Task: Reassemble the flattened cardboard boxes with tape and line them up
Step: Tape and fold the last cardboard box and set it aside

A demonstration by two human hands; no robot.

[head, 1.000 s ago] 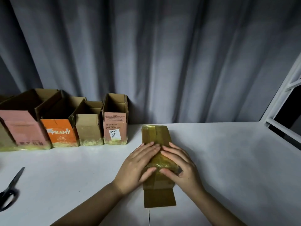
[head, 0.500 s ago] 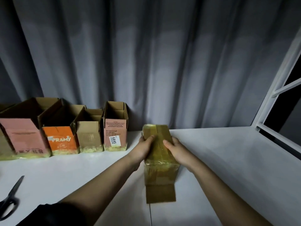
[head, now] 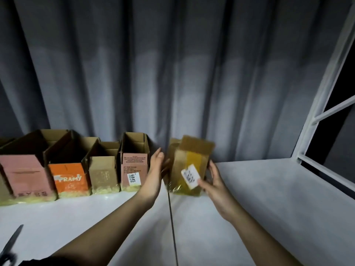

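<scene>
Now both hands are at a small taped box (head: 189, 166) that stands upright on the white table (head: 259, 198), a little tilted and blurred. The left hand (head: 156, 169) lies flat against the box's left side, at 9 o'clock of it, with the fingers straight and pointing up. The right hand (head: 212, 184) is at 3 o'clock of the box; its fingers are stretched along the right side and the thumb reaches onto the front, just under a white label (head: 190, 176). So the hands are apart, with the box between their palms; whether the right hand really presses the box, I cannot tell.

The box has yellowish tape on its front and bottom, and its top flaps stand open. At 9 o'clock of the left hand, just beside it, a pink box (head: 134, 162) with the sticker "6845" ends a row of open boxes along the grey curtain (head: 172, 73): next a plain brown box (head: 104, 169), then an orange box (head: 67, 175), then a big pink box (head: 25, 173). At 7 o'clock, at the table's near left corner, lie scissors (head: 10, 246). At 2 o'clock a white window frame (head: 317, 116) stands.
</scene>
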